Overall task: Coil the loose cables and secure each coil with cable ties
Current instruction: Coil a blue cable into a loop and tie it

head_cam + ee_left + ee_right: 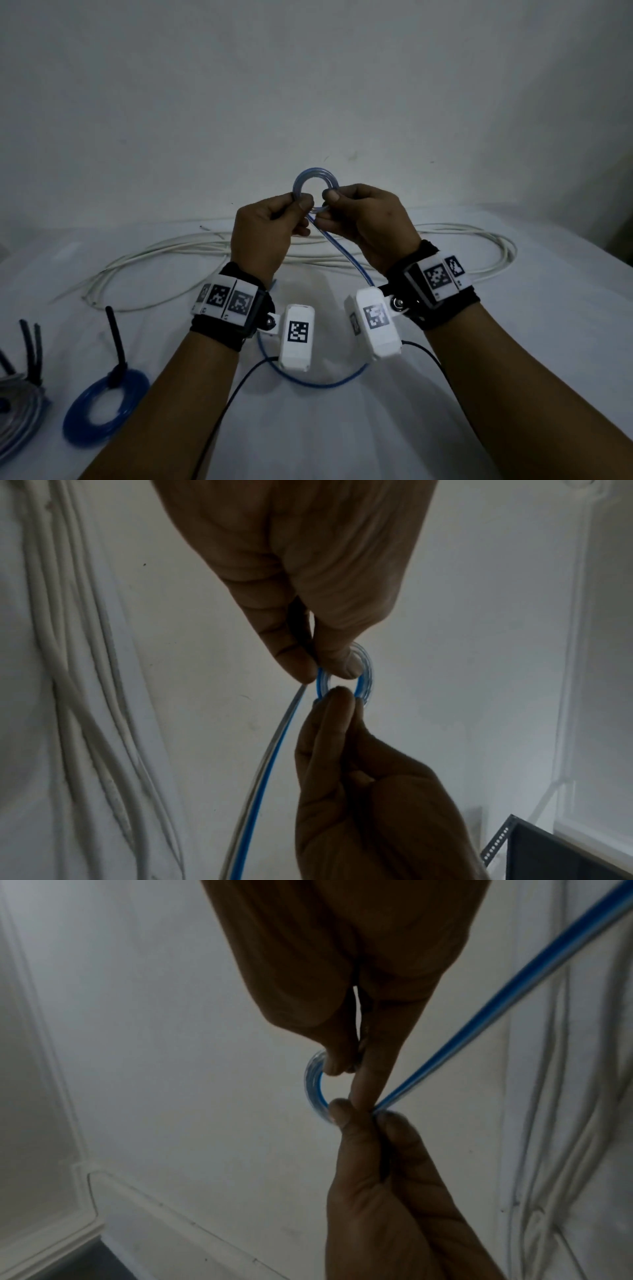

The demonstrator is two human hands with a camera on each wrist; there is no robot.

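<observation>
A translucent blue cable is wound into a small coil (314,178), held up over the table between both hands. My left hand (301,202) pinches the coil's left side with thumb and forefinger. My right hand (330,197) pinches its right side. The cable's loose tail (339,250) runs down between my wrists and curves across the table (320,383). In the left wrist view the left hand (318,669) pinches the coil (367,669) from above. In the right wrist view the right hand (349,1066) grips the coil (312,1085), and the tail (514,988) leads off to the upper right.
A long white cable (205,246) lies in loose loops across the back of the white table (513,342). At the front left lie a blue coil (102,407) bound with a black tie (116,339) and a grey coil (17,414) with black ties. A thin black wire (239,380) trails from the wrist camera.
</observation>
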